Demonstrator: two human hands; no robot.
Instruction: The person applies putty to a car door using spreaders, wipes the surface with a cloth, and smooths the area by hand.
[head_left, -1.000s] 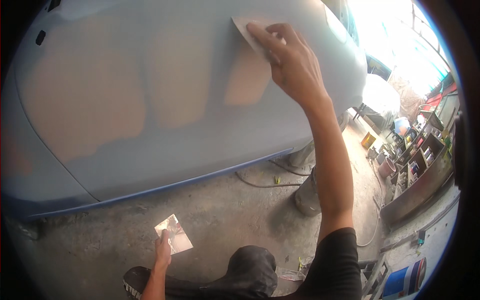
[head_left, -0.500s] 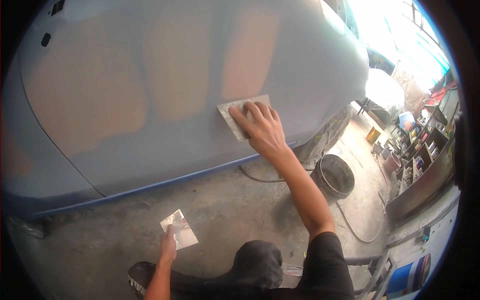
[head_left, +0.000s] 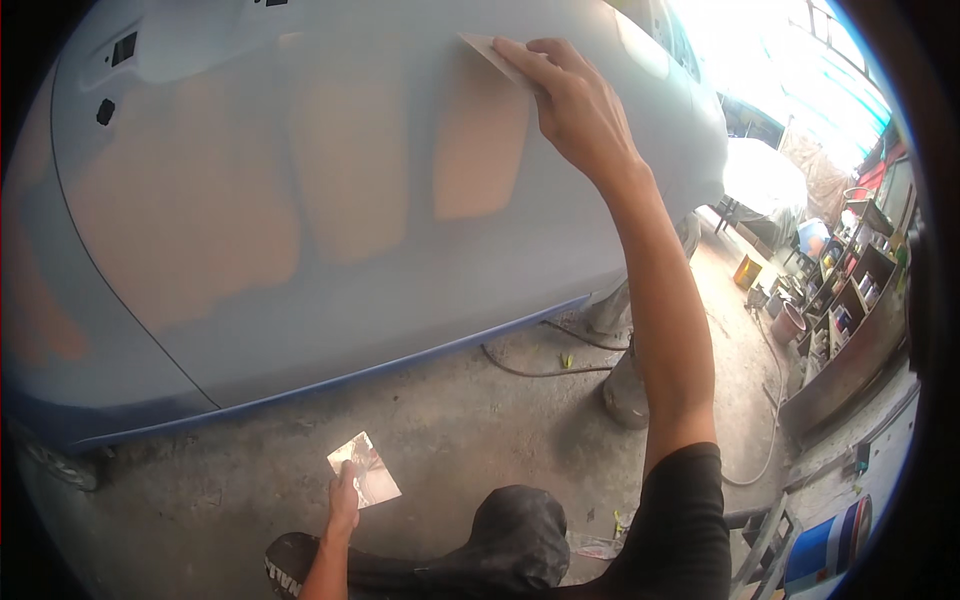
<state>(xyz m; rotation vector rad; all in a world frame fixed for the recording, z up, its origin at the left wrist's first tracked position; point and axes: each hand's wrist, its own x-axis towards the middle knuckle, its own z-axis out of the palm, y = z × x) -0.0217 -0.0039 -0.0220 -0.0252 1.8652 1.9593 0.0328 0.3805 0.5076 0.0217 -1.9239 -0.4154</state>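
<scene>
A grey car body panel (head_left: 400,300) fills the upper left, with several beige and pinkish filler patches. My right hand (head_left: 590,110) grips a flat rectangular filler spreader (head_left: 492,55), its blade tilted against the panel at the upper end of the rightmost pinkish patch (head_left: 480,165). Part of the blade is hidden behind the fingers. Low down, above the floor and away from the car, my left hand (head_left: 343,500) holds a shiny square metal plate (head_left: 377,478), with the thumb on its face. Smears of filler seem to lie on that plate.
A dark bucket (head_left: 624,390) stands behind my right forearm, partly hidden. Hoses (head_left: 540,373) trail across the concrete floor (head_left: 230,480). Along the right are a crowded shelf (head_left: 850,310), a yellow can (head_left: 747,270) and a blue paint bucket (head_left: 825,550). A blue sill runs under the panel.
My right hand has swept the spreader up the panel, from below the rightmost patch to its upper end. My left hand still holds the plate low down. The view has shifted slightly.
</scene>
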